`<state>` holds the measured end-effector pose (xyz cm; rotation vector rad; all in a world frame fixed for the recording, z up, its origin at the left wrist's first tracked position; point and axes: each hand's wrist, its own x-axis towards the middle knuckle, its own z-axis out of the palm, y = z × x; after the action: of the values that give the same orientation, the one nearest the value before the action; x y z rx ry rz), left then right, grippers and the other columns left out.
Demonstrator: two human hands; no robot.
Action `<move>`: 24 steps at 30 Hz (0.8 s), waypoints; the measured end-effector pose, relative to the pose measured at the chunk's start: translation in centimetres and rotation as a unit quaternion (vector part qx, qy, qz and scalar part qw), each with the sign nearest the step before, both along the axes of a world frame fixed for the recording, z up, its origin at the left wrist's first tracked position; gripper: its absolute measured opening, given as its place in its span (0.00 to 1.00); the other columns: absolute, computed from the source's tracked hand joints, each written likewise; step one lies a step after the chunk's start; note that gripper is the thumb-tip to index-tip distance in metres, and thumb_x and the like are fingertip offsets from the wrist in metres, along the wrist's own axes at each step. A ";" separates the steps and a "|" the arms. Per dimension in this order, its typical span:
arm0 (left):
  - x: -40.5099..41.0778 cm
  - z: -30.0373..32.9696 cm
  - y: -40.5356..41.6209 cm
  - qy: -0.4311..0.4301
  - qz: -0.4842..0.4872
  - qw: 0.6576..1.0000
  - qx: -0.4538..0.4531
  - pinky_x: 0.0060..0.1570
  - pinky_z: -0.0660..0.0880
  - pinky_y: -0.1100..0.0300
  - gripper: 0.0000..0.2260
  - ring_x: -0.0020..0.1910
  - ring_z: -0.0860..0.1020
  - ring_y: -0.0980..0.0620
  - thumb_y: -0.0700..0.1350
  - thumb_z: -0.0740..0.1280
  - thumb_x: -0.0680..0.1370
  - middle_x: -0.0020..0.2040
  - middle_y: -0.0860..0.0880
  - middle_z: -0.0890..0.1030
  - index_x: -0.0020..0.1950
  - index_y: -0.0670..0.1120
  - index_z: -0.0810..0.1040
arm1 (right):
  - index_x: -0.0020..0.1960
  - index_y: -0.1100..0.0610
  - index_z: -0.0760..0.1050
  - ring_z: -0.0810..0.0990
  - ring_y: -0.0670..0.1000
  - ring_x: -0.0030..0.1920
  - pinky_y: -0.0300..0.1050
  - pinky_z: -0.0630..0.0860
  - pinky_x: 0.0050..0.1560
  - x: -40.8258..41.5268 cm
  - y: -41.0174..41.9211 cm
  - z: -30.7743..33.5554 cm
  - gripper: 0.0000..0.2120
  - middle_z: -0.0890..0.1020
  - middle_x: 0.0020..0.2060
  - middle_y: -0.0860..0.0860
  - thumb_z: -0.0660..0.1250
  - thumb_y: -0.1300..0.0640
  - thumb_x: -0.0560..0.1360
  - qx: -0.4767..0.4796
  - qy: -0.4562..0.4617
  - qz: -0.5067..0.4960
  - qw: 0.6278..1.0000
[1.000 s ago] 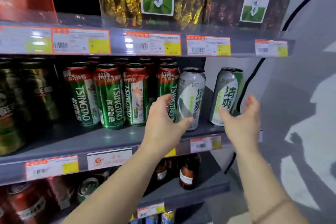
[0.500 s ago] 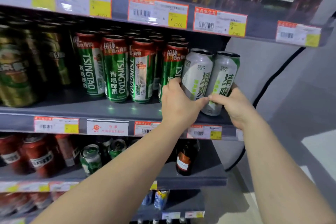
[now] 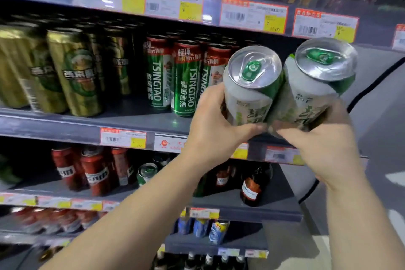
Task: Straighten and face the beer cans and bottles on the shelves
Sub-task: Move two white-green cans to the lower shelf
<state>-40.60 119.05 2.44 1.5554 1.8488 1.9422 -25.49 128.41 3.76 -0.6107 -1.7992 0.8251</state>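
Gripping touching silver cans, left hand [image 3: 210, 136] and right hand [image 3: 326, 147] fingers curled, off shelf edge [image 3: 65, 131]

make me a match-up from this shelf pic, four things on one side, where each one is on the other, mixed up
Things:
1. left silver can
2. right silver can
3. green Tsingtao cans
4. brown bottle

Places:
A. standing on the shelf below the hands
B. gripped by the right hand
C. standing in a row on the middle shelf
D. gripped by the left hand

Pairs: 1-D, 2-B, 3-C, 4-A
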 end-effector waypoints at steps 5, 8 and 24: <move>-7.2 -1.2 -8.7 -0.015 0.010 0.999 -0.045 0.47 0.71 0.75 0.24 0.54 0.76 0.62 0.48 0.81 0.63 0.54 0.53 0.79 0.48 0.63 0.72 | 0.56 0.48 0.75 0.82 0.39 0.49 0.32 0.76 0.45 -7.0 -7.5 -1.1 0.27 0.84 0.47 0.37 0.79 0.65 0.62 -0.015 -0.046 0.057 0.997; -12.6 -3.2 -14.6 -0.028 0.018 0.996 -0.082 0.48 0.73 0.70 0.23 0.52 0.78 0.62 0.49 0.81 0.63 0.53 0.54 0.81 0.51 0.62 0.74 | 0.57 0.45 0.74 0.80 0.33 0.47 0.26 0.73 0.42 -12.1 -13.0 -3.0 0.28 0.81 0.45 0.31 0.79 0.60 0.62 -0.025 -0.079 0.075 0.994; -35.9 -21.3 -34.7 -0.186 0.104 0.945 -0.249 0.42 0.77 0.65 0.17 0.44 0.82 0.58 0.43 0.80 0.63 0.43 0.52 0.84 0.48 0.50 0.80 | 0.57 0.44 0.71 0.81 0.46 0.49 0.50 0.79 0.48 -37.5 -32.1 -23.1 0.35 0.82 0.47 0.42 0.75 0.38 0.52 -0.185 -0.274 0.056 0.942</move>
<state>-76.50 84.30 -18.90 0.8153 2.1581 1.5134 -62.96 96.35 -19.35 -1.0713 -2.2085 1.1695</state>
